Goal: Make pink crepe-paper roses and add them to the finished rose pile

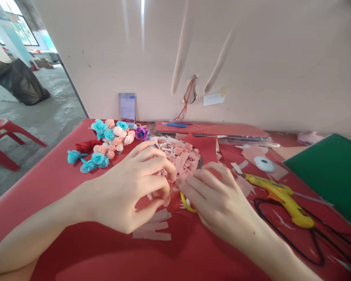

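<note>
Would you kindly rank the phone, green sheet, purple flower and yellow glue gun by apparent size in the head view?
Largest to smallest:
1. green sheet
2. yellow glue gun
3. phone
4. purple flower

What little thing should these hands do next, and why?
Maybe the left hand could pinch one strip from the pile of pink paper strips. Its bent fingers are right by the pile, and the right hand is close enough to help. I can't tell whether the fingertips already hold something small, so that's just my best guess.
</note>
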Demonstrator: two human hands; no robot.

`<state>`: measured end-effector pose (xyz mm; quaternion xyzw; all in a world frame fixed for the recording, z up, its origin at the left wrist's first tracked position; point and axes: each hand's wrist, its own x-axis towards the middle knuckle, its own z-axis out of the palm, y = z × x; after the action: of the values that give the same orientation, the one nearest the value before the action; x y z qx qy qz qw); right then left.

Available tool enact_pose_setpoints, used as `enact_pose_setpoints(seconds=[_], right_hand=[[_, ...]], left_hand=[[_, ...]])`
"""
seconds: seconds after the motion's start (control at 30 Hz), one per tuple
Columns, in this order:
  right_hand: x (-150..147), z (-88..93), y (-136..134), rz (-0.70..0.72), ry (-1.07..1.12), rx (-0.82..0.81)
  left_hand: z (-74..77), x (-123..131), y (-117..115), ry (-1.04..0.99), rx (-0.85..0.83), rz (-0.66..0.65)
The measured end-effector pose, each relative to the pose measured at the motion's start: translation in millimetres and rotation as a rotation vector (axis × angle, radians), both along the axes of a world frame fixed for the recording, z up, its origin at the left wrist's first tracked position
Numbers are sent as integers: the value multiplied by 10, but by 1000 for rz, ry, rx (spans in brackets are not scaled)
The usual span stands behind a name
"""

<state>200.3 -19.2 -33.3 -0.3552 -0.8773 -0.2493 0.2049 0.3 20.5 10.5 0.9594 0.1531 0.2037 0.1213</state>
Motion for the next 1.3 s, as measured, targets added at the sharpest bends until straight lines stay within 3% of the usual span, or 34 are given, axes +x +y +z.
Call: enact_pose_setpoints(seconds=[0.13,0.23,0.33,0.43,0.6,0.97,1.3], right_hand=[[15,19,15,15,17,3],[33,43,25,27,26,22],[45,57,22,32,47,38],[52,53,7,52,74,59],[67,41,-21,84,92,77],[49,74,-35,105,93,55],[46,71,-36,116,74,48]], left_hand=[[-2,-17,26,-37,-104,-84],[0,-46,48,-176,-190,-127],[8,-70,80,-280,-247,-90],[9,-73,136,-253,-339,-67],[-29,-60,234,-152,-480,-226],[-87,-18,279,-141,-489,-326],[-99,20,268,-206,-445,-334]])
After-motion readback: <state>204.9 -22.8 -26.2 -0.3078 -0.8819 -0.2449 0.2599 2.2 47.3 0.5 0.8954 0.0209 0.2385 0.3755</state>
